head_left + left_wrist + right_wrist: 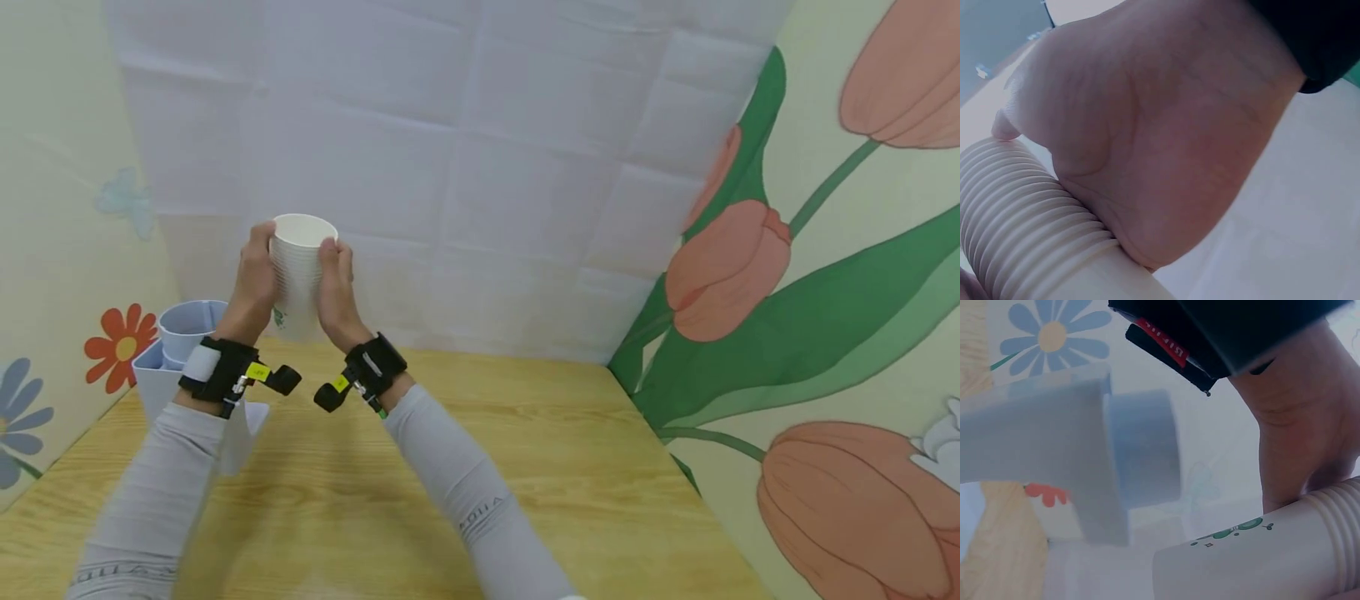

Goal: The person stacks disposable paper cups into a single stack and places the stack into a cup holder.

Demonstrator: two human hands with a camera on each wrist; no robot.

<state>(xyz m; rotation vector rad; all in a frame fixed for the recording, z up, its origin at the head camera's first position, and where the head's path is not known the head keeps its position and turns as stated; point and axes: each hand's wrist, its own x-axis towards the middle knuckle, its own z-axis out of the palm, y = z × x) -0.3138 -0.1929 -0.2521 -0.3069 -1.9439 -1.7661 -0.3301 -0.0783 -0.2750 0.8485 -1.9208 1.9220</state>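
Note:
A tall stack of white paper cups [298, 283] is held up above the table, mouths upward, with a small green print near its bottom. My left hand [257, 279] grips it from the left side near the upper rims. On the other side my right hand [339, 292] holds it, thumb close to the top rim. The ribbed rims of the stack [1029, 212] lie against my left palm [1147, 144] in the left wrist view. In the right wrist view, the lowest cup [1254, 556] shows its green print below my right hand [1310, 425].
A light blue-grey holder [153, 392] with a round blue cup-shaped tube [191, 329] stands on the wooden table [465, 467], behind my left forearm. A white sheet [450, 167] hangs at the back. Flower-printed panels [825, 358] border both sides.

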